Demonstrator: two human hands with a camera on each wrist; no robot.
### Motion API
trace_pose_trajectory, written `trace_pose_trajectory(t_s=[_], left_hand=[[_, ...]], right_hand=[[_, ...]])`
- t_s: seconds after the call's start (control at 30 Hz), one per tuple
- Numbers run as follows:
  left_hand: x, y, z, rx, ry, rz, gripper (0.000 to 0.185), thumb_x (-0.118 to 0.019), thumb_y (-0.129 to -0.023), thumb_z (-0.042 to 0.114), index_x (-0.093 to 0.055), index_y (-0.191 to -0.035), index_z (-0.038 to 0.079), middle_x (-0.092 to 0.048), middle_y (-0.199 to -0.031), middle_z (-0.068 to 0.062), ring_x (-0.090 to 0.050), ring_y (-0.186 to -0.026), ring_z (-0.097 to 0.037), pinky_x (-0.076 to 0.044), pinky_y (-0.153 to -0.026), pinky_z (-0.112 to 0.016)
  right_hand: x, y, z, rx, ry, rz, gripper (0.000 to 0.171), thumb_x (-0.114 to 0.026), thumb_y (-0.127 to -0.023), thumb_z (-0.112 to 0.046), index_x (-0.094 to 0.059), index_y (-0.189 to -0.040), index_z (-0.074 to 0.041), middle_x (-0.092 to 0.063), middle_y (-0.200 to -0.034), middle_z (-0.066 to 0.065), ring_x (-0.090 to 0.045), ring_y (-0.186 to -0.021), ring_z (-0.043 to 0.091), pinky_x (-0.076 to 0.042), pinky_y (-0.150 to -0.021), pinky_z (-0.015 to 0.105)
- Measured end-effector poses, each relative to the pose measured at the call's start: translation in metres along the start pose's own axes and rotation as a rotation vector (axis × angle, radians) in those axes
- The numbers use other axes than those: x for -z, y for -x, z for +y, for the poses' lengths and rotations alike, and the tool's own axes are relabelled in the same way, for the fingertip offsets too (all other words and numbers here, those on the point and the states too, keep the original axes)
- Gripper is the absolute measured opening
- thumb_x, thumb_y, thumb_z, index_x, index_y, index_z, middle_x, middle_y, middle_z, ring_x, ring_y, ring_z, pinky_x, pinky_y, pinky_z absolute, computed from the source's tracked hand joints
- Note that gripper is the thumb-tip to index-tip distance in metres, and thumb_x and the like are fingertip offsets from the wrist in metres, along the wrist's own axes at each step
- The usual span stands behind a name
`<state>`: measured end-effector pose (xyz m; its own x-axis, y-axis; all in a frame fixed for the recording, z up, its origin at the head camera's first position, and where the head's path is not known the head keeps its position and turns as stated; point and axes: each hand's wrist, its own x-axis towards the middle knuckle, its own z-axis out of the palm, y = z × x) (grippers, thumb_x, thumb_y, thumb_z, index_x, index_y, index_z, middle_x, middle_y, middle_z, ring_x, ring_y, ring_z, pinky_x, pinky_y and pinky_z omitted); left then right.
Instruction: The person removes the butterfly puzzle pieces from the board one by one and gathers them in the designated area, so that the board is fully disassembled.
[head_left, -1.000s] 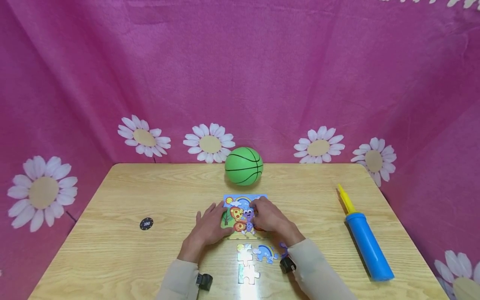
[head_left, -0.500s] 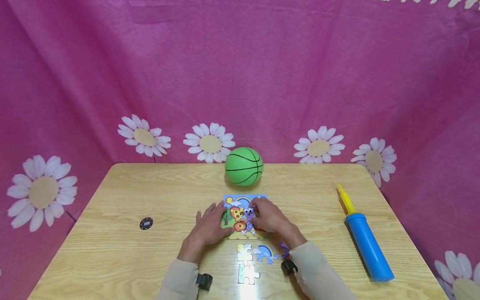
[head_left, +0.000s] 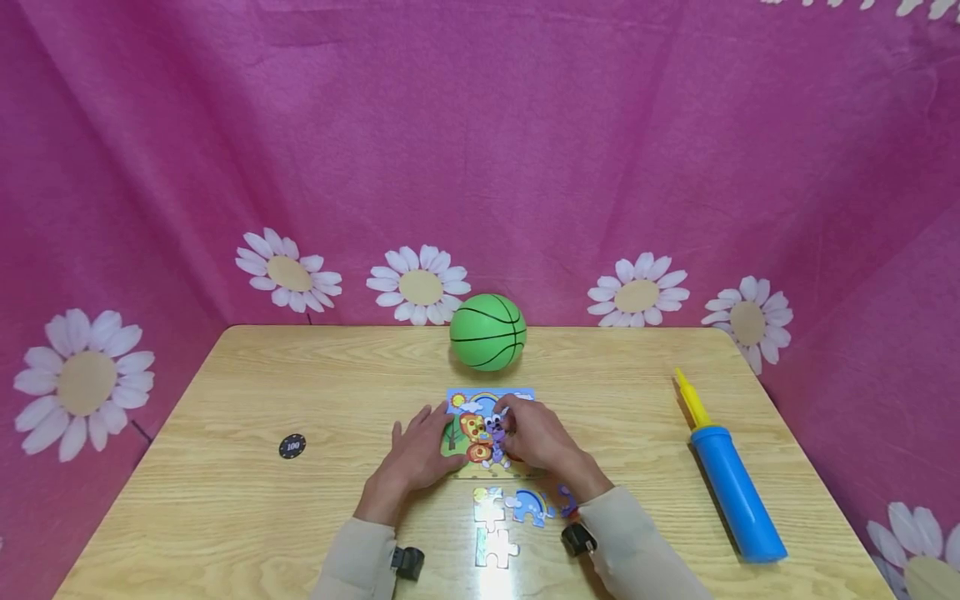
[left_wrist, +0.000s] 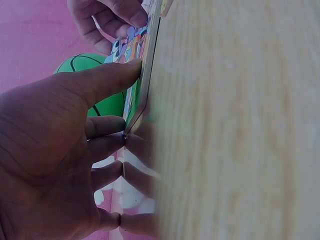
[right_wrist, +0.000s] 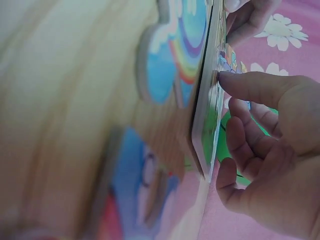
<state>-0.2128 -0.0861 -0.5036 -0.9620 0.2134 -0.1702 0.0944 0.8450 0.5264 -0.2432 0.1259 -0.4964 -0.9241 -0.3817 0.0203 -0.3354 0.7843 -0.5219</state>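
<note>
a light wooden table (head_left: pixel 225 500) with rounded far corners stands against a pink fabric backdrop (head_left: pixel 480 150) printed with white daisies (head_left: pixel 418 286), which hangs in soft folds behind the far edge and along both side edges.

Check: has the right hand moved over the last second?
Yes, slightly. The right hand has edged left across the puzzle, whose top right corner shows more now. The ball is unmoved.

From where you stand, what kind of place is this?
Probably a small staged play corner rather than a lived-in room: a wooden table boxed in by pink daisy-print cloth, with toys on it, namely a picture puzzle, a green ball and a blue pump.
</note>
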Motion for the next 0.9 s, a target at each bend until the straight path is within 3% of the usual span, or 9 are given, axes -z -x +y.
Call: trace_pose_trajectory(t_s=[0.27,0.67,0.9], left_hand=[[0.001,0.0,0.001,0.001,0.005,0.001,0.072,-0.071,-0.085,0.043,-0.045,-0.144,0.012,-0.029,-0.16,-0.005,-0.02,-0.149,-0.031,-0.007,-0.116,-0.068],[-0.002,0.002,0.001,0.004,0.014,-0.002,0.073,-0.071,-0.084,0.042,-0.044,-0.145,0.012,-0.029,-0.16,-0.004,-0.02,-0.149,-0.032,-0.006,-0.116,-0.068],[-0.002,0.001,0.0,-0.006,0.005,0.008,0.072,-0.071,-0.084,0.042,-0.045,-0.144,0.012,-0.03,-0.159,-0.006,-0.021,-0.149,-0.032,-0.007,-0.115,-0.069]], right_hand=[[0.005,0.001,0.0,0.013,0.017,0.027,0.038,-0.076,-0.073,-0.008,-0.063,-0.108,-0.018,-0.059,-0.08,-0.009,-0.051,-0.071,0.009,-0.043,-0.064,0.025],[0.008,0.022,0.006,0.006,0.04,0.025,0.042,-0.083,-0.069,-0.021,-0.066,-0.107,-0.017,-0.057,-0.1,-0.005,-0.053,-0.084,0.01,-0.049,-0.078,0.031],[0.014,0.036,0.011,0.016,0.051,-0.025,0.042,-0.085,-0.069,-0.025,-0.065,-0.105,-0.019,-0.055,-0.096,-0.005,-0.048,-0.078,0.008,-0.042,-0.068,0.025]])
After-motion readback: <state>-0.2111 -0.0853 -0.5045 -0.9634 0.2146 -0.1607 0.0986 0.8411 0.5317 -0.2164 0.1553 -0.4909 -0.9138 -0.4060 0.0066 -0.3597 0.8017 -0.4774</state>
